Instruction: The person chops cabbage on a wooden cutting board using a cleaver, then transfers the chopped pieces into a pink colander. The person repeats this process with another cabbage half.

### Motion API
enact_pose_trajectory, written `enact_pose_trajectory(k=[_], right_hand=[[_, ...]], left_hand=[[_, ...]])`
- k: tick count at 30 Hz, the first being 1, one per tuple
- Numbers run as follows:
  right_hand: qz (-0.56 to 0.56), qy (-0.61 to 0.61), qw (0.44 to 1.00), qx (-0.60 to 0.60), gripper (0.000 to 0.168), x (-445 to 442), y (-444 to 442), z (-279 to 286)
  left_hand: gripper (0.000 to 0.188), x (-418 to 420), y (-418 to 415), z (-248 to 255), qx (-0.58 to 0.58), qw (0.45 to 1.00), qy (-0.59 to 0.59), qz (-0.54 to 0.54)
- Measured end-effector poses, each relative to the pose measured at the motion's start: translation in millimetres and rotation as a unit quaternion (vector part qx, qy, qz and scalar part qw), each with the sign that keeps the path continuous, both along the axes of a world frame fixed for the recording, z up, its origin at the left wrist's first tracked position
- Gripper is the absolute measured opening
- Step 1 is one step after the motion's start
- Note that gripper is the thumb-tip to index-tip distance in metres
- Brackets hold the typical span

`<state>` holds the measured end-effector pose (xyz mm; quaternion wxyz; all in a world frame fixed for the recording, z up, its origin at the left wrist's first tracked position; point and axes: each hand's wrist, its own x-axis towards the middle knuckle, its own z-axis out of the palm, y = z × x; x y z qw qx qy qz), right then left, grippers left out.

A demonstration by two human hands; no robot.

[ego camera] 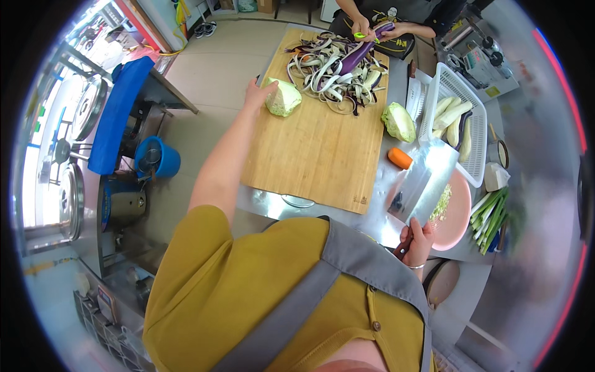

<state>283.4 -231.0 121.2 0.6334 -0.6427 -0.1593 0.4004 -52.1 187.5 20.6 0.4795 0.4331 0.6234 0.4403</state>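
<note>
A cut piece of green cabbage (284, 98) sits near the left edge of a wooden cutting board (309, 160). My left hand (260, 94) grips its left side with the thumb over it; the other fingers are partly hidden. On the right, my right hand (417, 244) holds a broad cleaver (426, 179) by its dark wooden handle. The blade hangs off the board, above a pink bowl (458, 230) of chopped pale-green pieces (440, 204). Another cabbage piece (399, 122) and a carrot piece (399, 158) lie on the metal table beside the board.
Across the board a co-worker's hands (365, 30) hold a green peeler (360, 35) against an eggplant (355, 58), above heaped peelings (320, 69). A second cleaver (413, 95) lies near a white basket (476, 162) of peeled eggplants (451, 116). Scallions (490, 218) lie at the right.
</note>
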Motion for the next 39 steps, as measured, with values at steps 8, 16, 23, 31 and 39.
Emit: enact_pose_trajectory(k=[8,16,23,31,39], right_hand=[[0.073,-0.036,0.994,-0.07,0.007,-57,30,13],[0.1,-0.027,0.989,-0.103,0.008,-48,60,-4],[0.172,-0.082,0.966,-0.176,0.01,-19,92,-32],[0.248,-0.169,0.928,-0.222,0.014,-2,99,-61],[0.256,-0.165,0.928,-0.216,0.015,-1,100,-67]], left_hand=[[0.08,6,0,-13,-0.089,0.987,-0.06,-0.117],[0.059,58,-131,-17,-0.113,0.978,-0.152,-0.092],[0.062,63,-185,-29,0.078,0.982,0.154,-0.081],[0.096,60,-197,43,0.247,0.786,0.394,-0.408],[0.092,69,-208,12,0.278,0.747,0.48,-0.367]])
